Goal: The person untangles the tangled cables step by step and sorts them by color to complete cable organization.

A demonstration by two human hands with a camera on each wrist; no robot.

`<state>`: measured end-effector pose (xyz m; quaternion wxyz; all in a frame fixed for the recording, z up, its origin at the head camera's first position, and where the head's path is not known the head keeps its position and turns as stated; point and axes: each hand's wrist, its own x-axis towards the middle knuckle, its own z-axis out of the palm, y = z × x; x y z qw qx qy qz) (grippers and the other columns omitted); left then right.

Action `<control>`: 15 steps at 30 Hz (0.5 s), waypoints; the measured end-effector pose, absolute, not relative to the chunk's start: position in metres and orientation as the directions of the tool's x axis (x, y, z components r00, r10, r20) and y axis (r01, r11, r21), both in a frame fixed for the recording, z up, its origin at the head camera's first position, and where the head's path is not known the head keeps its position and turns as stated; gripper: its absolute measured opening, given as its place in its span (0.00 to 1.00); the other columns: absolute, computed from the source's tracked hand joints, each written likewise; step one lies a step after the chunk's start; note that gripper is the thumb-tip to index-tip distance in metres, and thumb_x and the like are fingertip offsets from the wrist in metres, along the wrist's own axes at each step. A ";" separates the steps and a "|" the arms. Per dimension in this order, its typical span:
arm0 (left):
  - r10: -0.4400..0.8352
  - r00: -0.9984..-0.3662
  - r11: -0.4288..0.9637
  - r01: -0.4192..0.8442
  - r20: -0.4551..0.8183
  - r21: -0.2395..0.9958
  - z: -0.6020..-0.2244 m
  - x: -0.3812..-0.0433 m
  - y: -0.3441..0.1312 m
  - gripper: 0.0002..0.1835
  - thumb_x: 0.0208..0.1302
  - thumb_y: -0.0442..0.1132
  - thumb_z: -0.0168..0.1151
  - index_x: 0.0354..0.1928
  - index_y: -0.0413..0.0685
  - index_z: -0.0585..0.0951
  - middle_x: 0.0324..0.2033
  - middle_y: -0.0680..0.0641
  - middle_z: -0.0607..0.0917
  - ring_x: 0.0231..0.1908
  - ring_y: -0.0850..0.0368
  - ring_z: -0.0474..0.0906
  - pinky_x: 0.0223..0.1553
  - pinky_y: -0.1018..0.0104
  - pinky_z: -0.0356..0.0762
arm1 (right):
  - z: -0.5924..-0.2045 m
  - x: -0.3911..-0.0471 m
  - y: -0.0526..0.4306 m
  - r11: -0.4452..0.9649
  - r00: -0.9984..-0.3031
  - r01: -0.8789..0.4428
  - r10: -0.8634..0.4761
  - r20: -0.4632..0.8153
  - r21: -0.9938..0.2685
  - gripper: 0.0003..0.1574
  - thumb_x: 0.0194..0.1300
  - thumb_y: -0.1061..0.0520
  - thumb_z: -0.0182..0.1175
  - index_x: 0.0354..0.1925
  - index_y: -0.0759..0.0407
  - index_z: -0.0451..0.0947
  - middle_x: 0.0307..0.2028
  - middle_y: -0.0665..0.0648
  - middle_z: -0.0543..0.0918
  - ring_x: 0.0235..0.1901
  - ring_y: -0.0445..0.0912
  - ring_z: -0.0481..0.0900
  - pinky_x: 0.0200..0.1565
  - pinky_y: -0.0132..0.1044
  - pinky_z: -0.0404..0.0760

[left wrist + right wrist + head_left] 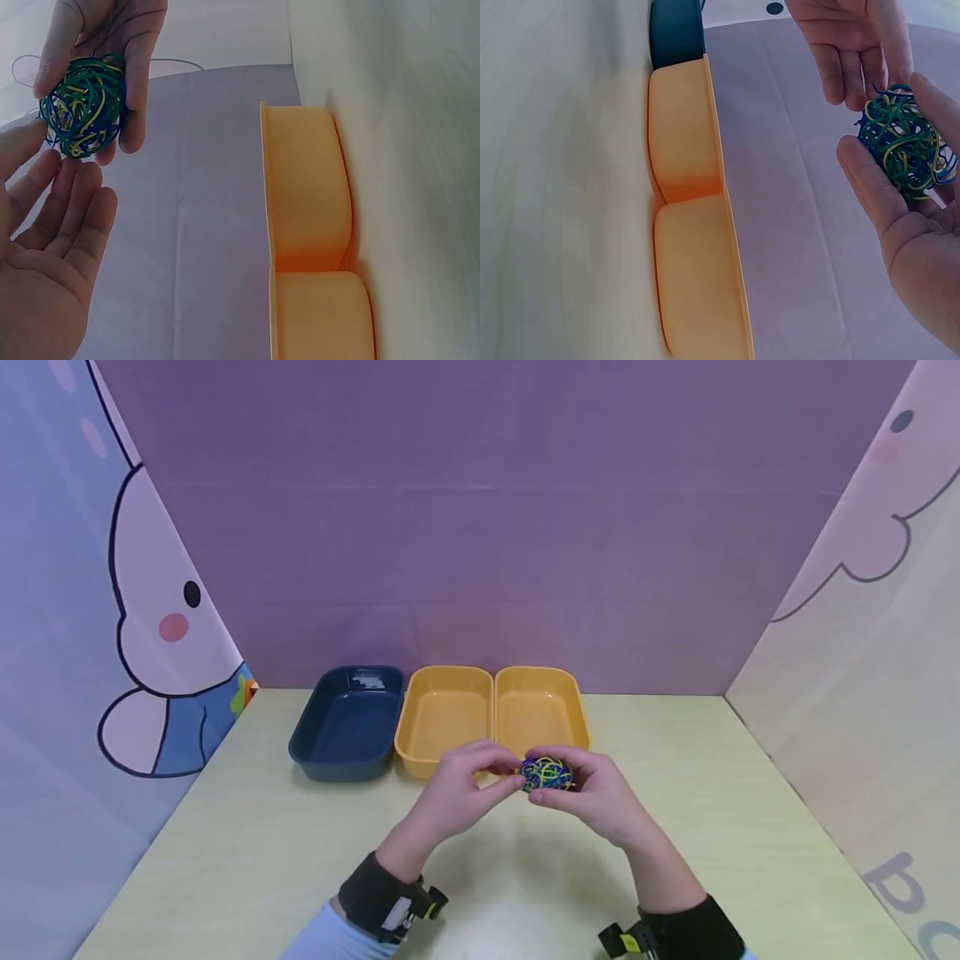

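A tangled ball of thin blue, green and yellow strands (547,773) is held up over the table, in front of the yellow trays. My right hand (592,789) grips it from the right, thumb on the near side and fingers round the far side. At its left edge, the thumb and index fingertips of my left hand (472,783) pinch the strands. In the left wrist view, the other left fingers spread loosely below the ball (84,106). A few loose strand ends poke out of the ball (906,142) in the right wrist view.
Beyond the hands, a dark blue tray (341,772) and two yellow trays, one in the middle (416,763) and one at right (536,697), stand side by side. A purple backdrop (495,527) rises behind them, and printed cloth panels flank the pale table (720,827).
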<state>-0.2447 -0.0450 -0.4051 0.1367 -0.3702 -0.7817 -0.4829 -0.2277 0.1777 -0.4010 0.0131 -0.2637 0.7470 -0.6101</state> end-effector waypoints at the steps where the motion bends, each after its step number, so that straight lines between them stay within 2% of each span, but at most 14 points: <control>1: 0.446 -0.690 0.265 0.710 0.570 0.653 -0.405 -0.245 -0.045 0.07 0.62 0.44 0.67 0.41 0.55 0.84 0.36 0.60 0.81 0.38 0.65 0.76 0.40 0.67 0.79 | -0.401 -0.227 0.177 0.120 -0.860 -0.378 -0.412 0.300 -0.918 0.29 0.56 0.60 0.70 0.56 0.58 0.75 0.45 0.59 0.82 0.41 0.54 0.80 0.40 0.45 0.83; 4: 0.445 -0.696 0.275 0.705 0.563 0.654 -0.405 -0.245 -0.045 0.04 0.62 0.42 0.66 0.39 0.56 0.84 0.35 0.62 0.80 0.37 0.68 0.76 0.39 0.68 0.79 | -0.400 -0.226 0.176 0.141 -0.861 -0.378 -0.416 0.292 -0.915 0.29 0.55 0.60 0.71 0.56 0.56 0.76 0.44 0.59 0.82 0.41 0.54 0.81 0.40 0.43 0.83; 12: 0.446 -0.713 0.277 0.684 0.541 0.674 -0.405 -0.244 -0.044 0.03 0.62 0.39 0.66 0.37 0.54 0.83 0.35 0.61 0.79 0.37 0.67 0.75 0.40 0.65 0.80 | -0.376 -0.209 0.166 0.160 -0.873 -0.357 -0.409 0.267 -0.920 0.28 0.55 0.68 0.68 0.55 0.61 0.75 0.43 0.61 0.82 0.40 0.52 0.81 0.40 0.41 0.83; 15: 0.445 -0.713 0.277 0.685 0.542 0.674 -0.406 -0.244 -0.044 0.03 0.62 0.38 0.66 0.36 0.54 0.82 0.35 0.61 0.79 0.37 0.67 0.75 0.39 0.68 0.79 | -0.376 -0.209 0.165 0.168 -0.873 -0.361 -0.406 0.270 -0.917 0.28 0.55 0.68 0.68 0.55 0.62 0.75 0.43 0.61 0.82 0.39 0.52 0.81 0.39 0.41 0.83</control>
